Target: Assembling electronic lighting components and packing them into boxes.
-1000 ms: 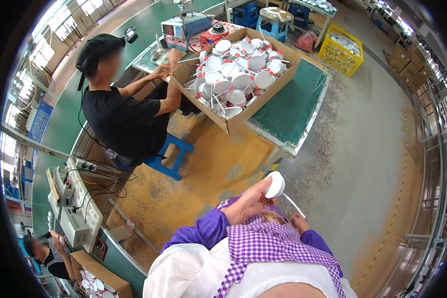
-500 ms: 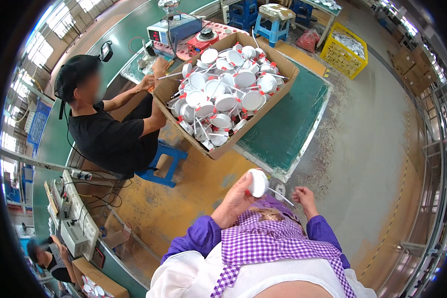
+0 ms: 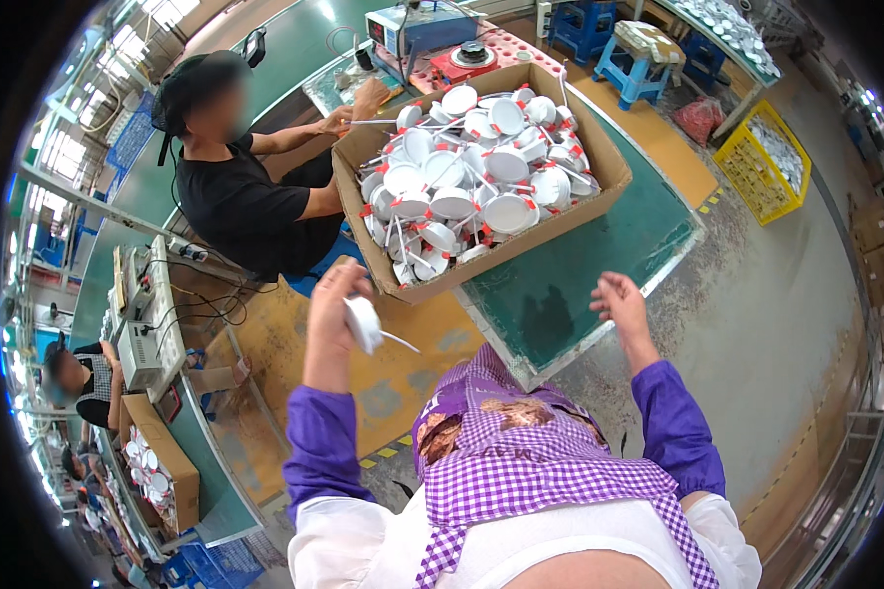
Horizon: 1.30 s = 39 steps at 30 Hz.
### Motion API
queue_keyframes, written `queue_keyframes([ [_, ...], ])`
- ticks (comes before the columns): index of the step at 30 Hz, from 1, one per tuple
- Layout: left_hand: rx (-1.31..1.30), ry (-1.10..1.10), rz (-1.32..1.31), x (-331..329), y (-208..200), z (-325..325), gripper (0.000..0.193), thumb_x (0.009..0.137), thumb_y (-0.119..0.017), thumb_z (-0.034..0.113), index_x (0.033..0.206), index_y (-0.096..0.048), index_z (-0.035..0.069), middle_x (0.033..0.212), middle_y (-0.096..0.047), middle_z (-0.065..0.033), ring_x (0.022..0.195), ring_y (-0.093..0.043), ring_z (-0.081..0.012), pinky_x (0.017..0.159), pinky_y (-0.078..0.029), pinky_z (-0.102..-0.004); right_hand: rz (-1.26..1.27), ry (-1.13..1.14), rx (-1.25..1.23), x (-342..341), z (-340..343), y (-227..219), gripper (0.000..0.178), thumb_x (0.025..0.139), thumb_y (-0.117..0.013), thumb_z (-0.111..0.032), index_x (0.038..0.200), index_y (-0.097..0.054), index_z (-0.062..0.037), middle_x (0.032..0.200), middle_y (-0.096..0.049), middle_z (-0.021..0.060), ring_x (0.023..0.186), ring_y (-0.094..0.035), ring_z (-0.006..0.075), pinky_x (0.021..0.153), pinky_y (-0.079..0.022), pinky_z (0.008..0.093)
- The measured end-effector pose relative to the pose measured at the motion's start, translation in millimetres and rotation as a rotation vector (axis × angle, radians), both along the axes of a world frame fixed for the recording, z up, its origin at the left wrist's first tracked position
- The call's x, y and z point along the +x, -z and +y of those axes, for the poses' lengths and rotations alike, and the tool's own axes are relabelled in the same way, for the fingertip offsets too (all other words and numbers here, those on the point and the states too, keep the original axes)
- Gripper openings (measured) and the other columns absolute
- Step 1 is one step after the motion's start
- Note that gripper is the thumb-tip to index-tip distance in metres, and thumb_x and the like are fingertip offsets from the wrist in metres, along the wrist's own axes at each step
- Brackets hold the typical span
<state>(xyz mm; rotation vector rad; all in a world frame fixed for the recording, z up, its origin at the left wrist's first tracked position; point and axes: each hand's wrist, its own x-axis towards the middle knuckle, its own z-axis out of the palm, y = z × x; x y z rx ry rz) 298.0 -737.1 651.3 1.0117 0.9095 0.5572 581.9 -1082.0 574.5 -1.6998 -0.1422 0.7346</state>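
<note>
Watching remotely, I find the left hand [image 3: 332,299] left of the frame's centre, fingers bent around a round white disc [image 3: 365,325] whose white cable [image 3: 401,343] points toward the middle. The right hand [image 3: 621,299], right of centre, is half open with fingers loosely curled, and I see nothing in it (part of its palm is hidden from me). At upper centre, a cardboard box [image 3: 530,244] heaped with similar discs [image 3: 508,213] sits on a green table [image 3: 599,270]; a co-worker [image 3: 236,201] in black is at upper left.
</note>
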Motion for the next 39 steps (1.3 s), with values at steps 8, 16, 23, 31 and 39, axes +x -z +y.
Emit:
queue_keyframes([
  [8, -0.537, 0.100, -0.347, 36.6, 8.0, 107.6, 0.026, 0.092, -0.062, 0.035, 0.091, -0.059, 0.009, 0.070, -0.058, -0.0040, 0.050, -0.052, -0.0151, 0.044, -0.040, -0.0276, 0.043, 0.105, -0.039, 33.2, 118.7, -37.8, 0.072, 0.088, -0.066, -0.041, 0.137, -0.033, -0.0001, 0.089, -0.064, 0.0114, 0.056, -0.062, 0.0147, 0.045, -0.044, 0.0223],
  [16, -0.118, 0.117, 0.358, 55.3, 30.5, 206.5, 0.048, 0.082, -0.071, 0.045, 0.105, -0.059, 0.004, 0.083, -0.064, -0.0083, 0.067, -0.058, -0.0110, 0.058, -0.046, -0.0259, 0.197, 0.189, -0.301, 49.1, 154.0, -44.1, 0.044, 0.077, -0.064, -0.032, 0.106, -0.048, -0.0007, 0.076, -0.062, 0.0118, 0.045, -0.054, 0.0161, 0.041, -0.042, 0.0285],
  [23, 0.035, 0.617, 0.750, 119.3, 58.7, 245.5, 0.049, 0.078, -0.072, 0.041, 0.105, -0.062, 0.001, 0.085, -0.063, -0.0108, 0.061, -0.059, -0.0182, 0.052, -0.048, -0.0310, 0.135, 0.322, -0.438, 67.3, 166.9, -31.1, 0.018, 0.075, -0.060, -0.016, 0.074, -0.055, 0.0012, 0.057, -0.053, 0.0081, 0.037, -0.042, 0.0147, 0.035, -0.029, 0.0315],
  [31, -0.108, 0.578, 0.622, 99.6, 86.9, 198.5, 0.015, 0.076, -0.066, 0.010, 0.086, -0.064, -0.001, 0.078, -0.064, -0.0086, 0.061, -0.061, -0.0222, 0.053, -0.048, -0.0343, -0.101, 0.239, -0.412, 116.8, 120.9, -81.4, 0.012, 0.067, -0.062, -0.009, 0.068, -0.053, -0.0013, 0.054, -0.049, 0.0051, 0.038, -0.046, 0.0155, 0.033, -0.026, 0.0302],
  [39, -0.946, 0.692, 0.292, 118.3, 62.1, 24.2, 0.017, 0.090, -0.053, 0.011, 0.095, -0.066, 0.000, 0.072, -0.065, -0.0068, 0.051, -0.059, -0.0146, 0.044, -0.048, -0.0260, -0.445, 0.111, -0.884, 214.2, 133.9, -270.1, 0.009, 0.063, -0.060, -0.010, 0.060, -0.056, -0.0019, 0.049, -0.046, 0.0068, 0.033, -0.042, 0.0185, 0.033, -0.025, 0.0343],
])
